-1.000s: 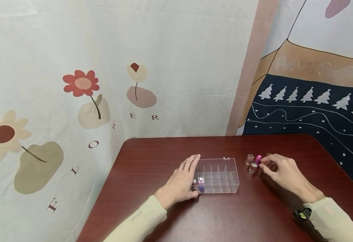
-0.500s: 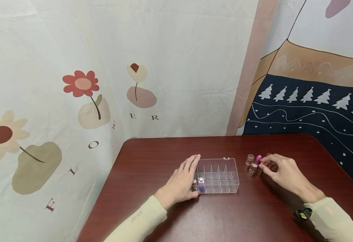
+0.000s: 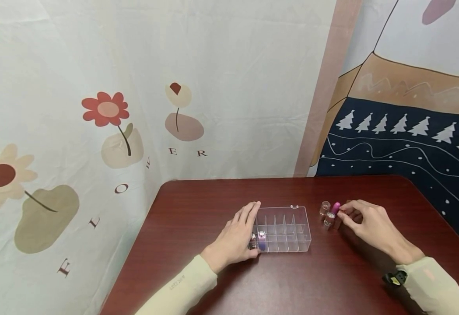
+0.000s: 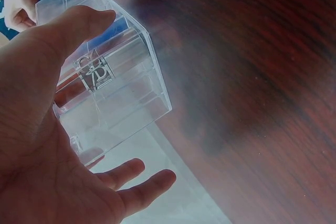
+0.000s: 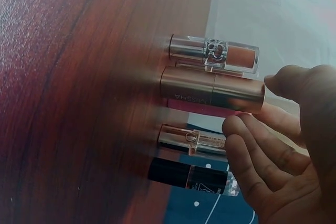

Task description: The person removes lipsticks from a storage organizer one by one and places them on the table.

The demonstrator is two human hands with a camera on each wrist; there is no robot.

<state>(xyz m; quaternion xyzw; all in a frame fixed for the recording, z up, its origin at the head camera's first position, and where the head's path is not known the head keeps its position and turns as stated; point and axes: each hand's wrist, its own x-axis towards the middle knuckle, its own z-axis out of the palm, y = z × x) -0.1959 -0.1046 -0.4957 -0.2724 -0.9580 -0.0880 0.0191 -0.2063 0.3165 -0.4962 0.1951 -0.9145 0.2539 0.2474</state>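
Observation:
My left hand (image 3: 231,238) grips the left end of a clear divided box (image 3: 286,245), thumb at its front wall and fingers towards the back. In the left wrist view the thumb lies along the box wall (image 4: 131,103). Two tubes stand in the leftmost front compartments, one dark and one purple (image 3: 261,239). To the right of the box, my right hand (image 3: 375,225) pinches the top of an upright rose-gold tube (image 5: 210,88). Close around it stand a clear-capped tube (image 5: 241,57), a magenta tube (image 3: 336,207), a clear-and-gold tube (image 5: 199,140) and a black tube (image 5: 186,174).
Both hands are over a dark red-brown table (image 3: 197,205). Behind it hangs a pale cloth (image 3: 245,87) with printed flowers, and at the right a dark blue cloth (image 3: 394,144) with white trees. A black watch (image 3: 395,278) is on the right wrist.

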